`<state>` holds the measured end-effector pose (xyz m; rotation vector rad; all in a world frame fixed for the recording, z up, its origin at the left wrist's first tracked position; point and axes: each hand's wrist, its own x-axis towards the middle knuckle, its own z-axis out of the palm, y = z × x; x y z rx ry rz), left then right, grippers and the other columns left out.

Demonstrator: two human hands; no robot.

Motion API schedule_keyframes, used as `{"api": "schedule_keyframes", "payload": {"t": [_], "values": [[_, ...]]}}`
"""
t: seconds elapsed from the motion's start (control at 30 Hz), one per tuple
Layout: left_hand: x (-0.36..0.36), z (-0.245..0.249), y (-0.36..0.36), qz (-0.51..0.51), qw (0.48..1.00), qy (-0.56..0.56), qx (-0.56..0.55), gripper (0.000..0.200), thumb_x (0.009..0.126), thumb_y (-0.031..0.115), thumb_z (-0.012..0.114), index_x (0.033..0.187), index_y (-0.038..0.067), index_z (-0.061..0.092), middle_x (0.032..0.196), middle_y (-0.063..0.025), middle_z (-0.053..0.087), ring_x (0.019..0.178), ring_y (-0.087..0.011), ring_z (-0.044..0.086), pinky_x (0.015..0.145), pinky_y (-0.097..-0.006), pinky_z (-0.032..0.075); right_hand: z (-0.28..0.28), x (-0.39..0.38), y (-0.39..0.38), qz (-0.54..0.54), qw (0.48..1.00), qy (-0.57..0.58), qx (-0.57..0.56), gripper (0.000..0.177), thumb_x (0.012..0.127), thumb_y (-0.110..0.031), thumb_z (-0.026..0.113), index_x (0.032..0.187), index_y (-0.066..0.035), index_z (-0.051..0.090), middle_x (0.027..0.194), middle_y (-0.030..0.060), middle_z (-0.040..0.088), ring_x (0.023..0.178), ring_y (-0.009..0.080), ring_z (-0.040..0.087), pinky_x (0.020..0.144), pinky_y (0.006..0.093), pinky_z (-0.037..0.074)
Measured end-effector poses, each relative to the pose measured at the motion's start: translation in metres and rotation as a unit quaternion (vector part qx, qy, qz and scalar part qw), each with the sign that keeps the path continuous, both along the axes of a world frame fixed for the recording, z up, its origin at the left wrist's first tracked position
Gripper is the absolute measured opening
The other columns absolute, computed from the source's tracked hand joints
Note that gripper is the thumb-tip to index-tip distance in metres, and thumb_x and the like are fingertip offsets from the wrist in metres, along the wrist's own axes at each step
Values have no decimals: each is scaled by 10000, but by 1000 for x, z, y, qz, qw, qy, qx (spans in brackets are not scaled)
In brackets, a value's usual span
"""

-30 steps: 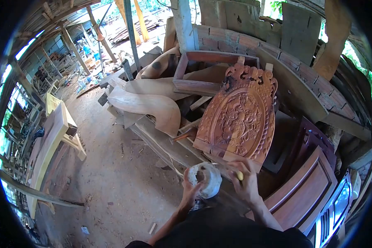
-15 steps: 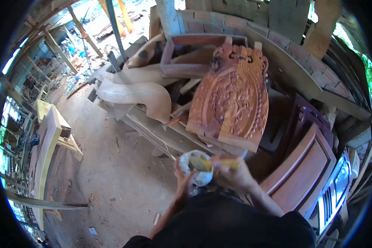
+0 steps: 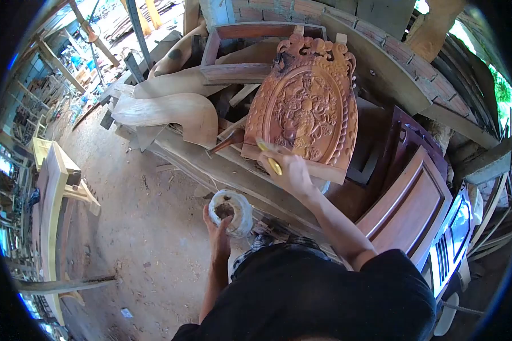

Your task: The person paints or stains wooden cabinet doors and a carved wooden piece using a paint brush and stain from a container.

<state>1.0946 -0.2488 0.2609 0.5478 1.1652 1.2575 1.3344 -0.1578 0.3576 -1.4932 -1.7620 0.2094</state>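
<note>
My left hand (image 3: pixel 219 227) grips a round white pot (image 3: pixel 242 213) with a crusted rim and dark brown inside, thumb over the edge. In my right hand (image 3: pixel 293 173) is a brush (image 3: pixel 275 166) with a yellow handle, fingers wrapped around it; its head is against the lower left of a carved wooden panel (image 3: pixel 310 113). The panel has an oval relief, a beaded border and a scrolled top, and leans back with its plain bottom edge towards me. Darker, wetter-looking wood shows on its left side, paler wood elsewhere.
Left of the panel lie a curved pale wooden piece (image 3: pixel 170 111) and a rectangular wooden frame (image 3: pixel 239 73). Reddish panelled boards (image 3: pixel 407 210) lean at the right. A long wooden bench (image 3: pixel 50 216) stands at the left on the dusty floor (image 3: pixel 148 250).
My right hand has lifted the brush out of the pot and up to the panel's lower left. My left hand and the pot have shifted left and slightly down in view.
</note>
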Motion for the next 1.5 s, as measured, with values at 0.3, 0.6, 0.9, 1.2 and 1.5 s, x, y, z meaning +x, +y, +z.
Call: {"api": "schedule_keyframes", "payload": {"t": [0.3,0.6,0.9,1.2,1.5], "values": [[-7,-7,-10,-37,998,4,56,816,759,65,622,1460,58,203,1331,-136,425,1215,-259,451,1044,-379,351,36,152,140,-60,973,-209,-77,371,810,-166,653,1179,-208,663,1290,127,560,1013,271,645,893,385,509],[-26,-13,-1,2,999,-41,-18,779,779,64,592,1452,166,215,1332,-123,405,1188,-284,478,937,-431,471,5,43,42,177,893,-410,57,356,916,-237,546,1271,-257,536,908,62,596,741,213,663,622,294,571],[-27,-7,31,-24,998,-2,63,770,798,67,584,1464,115,201,1323,-137,414,1224,-273,446,1014,-410,397,30,186,264,121,975,124,-138,275,798,-39,690,1071,-60,665,868,20,695,695,95,635,582,273,541],[-15,-10,12,14,1000,-17,-15,782,772,63,602,1456,130,229,1296,-137,455,1175,-286,501,970,-430,446,17,192,220,207,963,-173,26,194,887,-202,562,1001,-106,687,1021,14,707,950,181,670,767,271,535],[-6,3,41,-40,998,-46,-19,662,849,61,528,1448,123,252,1337,-137,418,1210,-272,470,979,-396,439,-4,290,135,294,875,-107,-369,282,944,-280,577,1081,-54,676,999,75,702,819,165,633,772,362,516]]}}
